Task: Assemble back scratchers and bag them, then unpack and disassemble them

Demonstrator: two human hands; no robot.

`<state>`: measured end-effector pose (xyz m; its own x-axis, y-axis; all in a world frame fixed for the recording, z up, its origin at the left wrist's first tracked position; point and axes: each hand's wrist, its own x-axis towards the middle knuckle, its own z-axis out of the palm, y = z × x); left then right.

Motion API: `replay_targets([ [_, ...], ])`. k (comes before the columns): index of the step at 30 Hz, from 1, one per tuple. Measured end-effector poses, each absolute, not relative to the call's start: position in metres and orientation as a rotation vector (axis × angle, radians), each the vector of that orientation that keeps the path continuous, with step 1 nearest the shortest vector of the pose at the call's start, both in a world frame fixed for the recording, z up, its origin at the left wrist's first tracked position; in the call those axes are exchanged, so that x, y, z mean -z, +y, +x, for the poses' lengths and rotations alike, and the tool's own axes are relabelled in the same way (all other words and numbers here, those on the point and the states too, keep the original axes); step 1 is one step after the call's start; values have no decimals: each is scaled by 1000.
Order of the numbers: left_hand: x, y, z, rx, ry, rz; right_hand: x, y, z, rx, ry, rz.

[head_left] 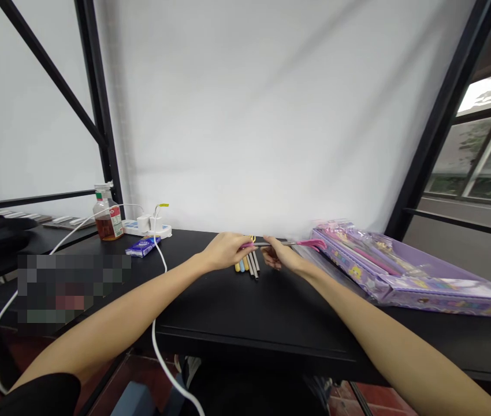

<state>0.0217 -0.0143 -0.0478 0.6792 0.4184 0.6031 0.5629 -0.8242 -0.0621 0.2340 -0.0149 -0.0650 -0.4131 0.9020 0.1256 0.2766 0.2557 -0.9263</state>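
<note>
Above the desk, a back scratcher with a pink grip, a thin metal rod and a pink clawed head (315, 245) lies level across both hands. My left hand (227, 251) is closed round its pink grip. The rod passes between the thumb and curled fingers of my right hand (283, 254), which is closed on it near the head; the exact finger contact is partly hidden. Under and just behind my hands, several more back scratchers (245, 264) lie side by side, with yellow, blue and grey grips. A yellow claw shows beyond my left hand.
At right, a purple patterned box (384, 286) holds plastic-wrapped items. A power strip (165, 231), a purple packet (143, 247) and a bottle of brown liquid (107, 219) stand at left. A white cable (154, 335) hangs over the front edge of the black desk (245, 315).
</note>
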Motion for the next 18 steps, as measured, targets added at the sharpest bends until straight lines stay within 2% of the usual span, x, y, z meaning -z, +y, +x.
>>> replay_targets([
  [3,38,-17,24,915,-806,-2613,51,-16,230,-1093,-1592,-1108],
  [8,28,-15,14,941,-793,-2593,25,-22,246,-1153,-1139,-874],
  [13,25,-6,0,853,-828,-2620,16,-28,270,-1161,-1059,-791],
  [18,18,-3,-4,1020,-852,-2749,12,-28,276,-1140,-945,-792],
])
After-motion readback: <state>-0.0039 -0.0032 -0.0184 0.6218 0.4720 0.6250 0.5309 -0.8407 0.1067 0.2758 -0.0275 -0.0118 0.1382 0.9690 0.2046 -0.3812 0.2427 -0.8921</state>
